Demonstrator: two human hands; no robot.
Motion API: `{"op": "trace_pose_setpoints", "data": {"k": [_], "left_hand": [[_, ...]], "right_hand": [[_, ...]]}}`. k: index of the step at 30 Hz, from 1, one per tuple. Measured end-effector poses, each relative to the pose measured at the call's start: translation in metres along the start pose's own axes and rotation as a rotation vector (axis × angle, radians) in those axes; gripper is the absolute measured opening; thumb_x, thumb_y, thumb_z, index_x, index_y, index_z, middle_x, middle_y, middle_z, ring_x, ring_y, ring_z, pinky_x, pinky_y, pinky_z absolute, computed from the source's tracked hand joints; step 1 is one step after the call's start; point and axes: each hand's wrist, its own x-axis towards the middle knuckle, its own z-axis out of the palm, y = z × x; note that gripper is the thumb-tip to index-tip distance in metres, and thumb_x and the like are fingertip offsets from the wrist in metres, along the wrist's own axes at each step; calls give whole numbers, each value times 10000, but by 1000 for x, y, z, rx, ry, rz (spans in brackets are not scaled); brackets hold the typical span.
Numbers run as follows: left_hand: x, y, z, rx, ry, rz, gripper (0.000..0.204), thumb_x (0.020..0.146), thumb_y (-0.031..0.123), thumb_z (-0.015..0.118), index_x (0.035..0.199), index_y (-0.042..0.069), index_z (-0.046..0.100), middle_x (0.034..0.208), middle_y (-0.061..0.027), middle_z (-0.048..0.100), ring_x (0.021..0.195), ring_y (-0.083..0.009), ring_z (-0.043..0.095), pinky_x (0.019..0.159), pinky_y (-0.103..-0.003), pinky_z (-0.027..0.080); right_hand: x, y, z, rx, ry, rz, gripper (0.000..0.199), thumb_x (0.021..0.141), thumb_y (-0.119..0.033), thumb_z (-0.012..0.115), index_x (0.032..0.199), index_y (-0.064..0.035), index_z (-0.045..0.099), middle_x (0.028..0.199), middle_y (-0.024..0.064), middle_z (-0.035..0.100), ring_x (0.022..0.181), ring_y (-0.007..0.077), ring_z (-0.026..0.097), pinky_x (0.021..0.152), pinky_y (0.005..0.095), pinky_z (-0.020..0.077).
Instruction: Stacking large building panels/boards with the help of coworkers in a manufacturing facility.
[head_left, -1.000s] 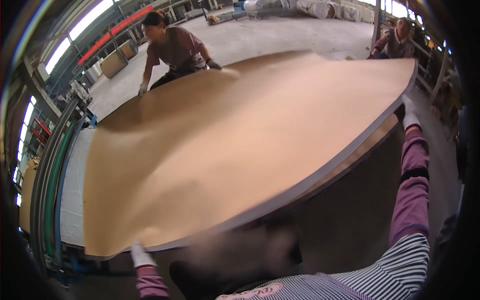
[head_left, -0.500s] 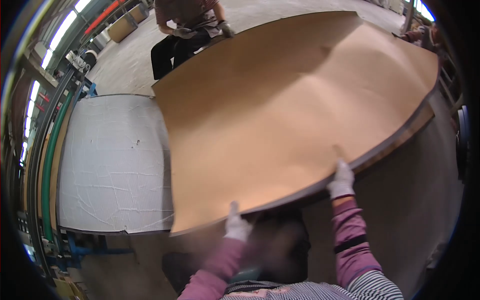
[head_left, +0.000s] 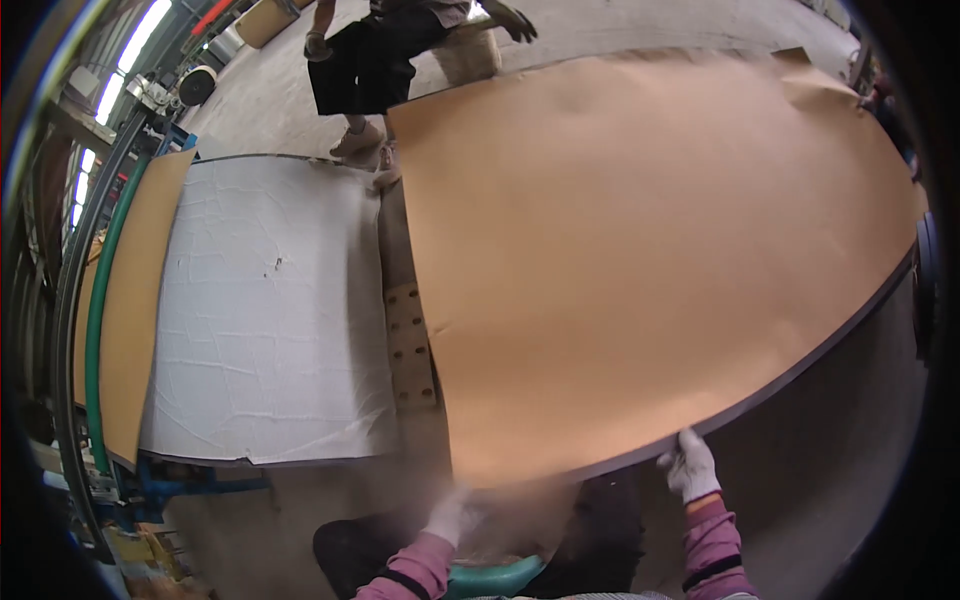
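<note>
A large brown sheet (head_left: 650,270) with a dark near edge stretches across the middle and right. My right hand (head_left: 690,468), in a white glove, is closed on its near edge, thumb on top. My left hand (head_left: 454,515), also gloved, is at the sheet's near left corner; motion smears its fingers, so their grip is unclear. Left of the brown sheet lies a creased white sheet (head_left: 270,310), which neither hand touches.
A green roller (head_left: 108,320) runs along the left frame, with another brown strip (head_left: 150,300) beside it. A board with holes (head_left: 410,350) shows in the gap. Opposite sits a co-worker in black trousers (head_left: 375,65). Below me is a teal stool (head_left: 497,578).
The brown sheet has shifted right and lies flatter, opening a gap beside the white sheet. Another brown strip has come out past the roller. The co-worker's hands have left the far edge.
</note>
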Motion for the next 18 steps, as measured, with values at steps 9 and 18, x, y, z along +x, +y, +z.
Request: {"op": "trace_pose_setpoints", "data": {"k": [9,18], "left_hand": [[17,-10,69,521,73,31,327,904,181,598,1167,-5,539,1034,-121,601,794,-203,626,646,-321,566],[4,102,22,1300,70,48,299,792,363,676,784,68,626,600,-11,540,498,-110,490,474,-269,426]], "right_hand": [[27,20,3,53,212,62,189,899,-223,556,1055,-117,563,939,12,602,764,176,575,635,356,486],[11,-1,11,-852,-2,293,332,819,-355,653,721,-42,605,601,93,549,423,209,475,372,389,371]]}}
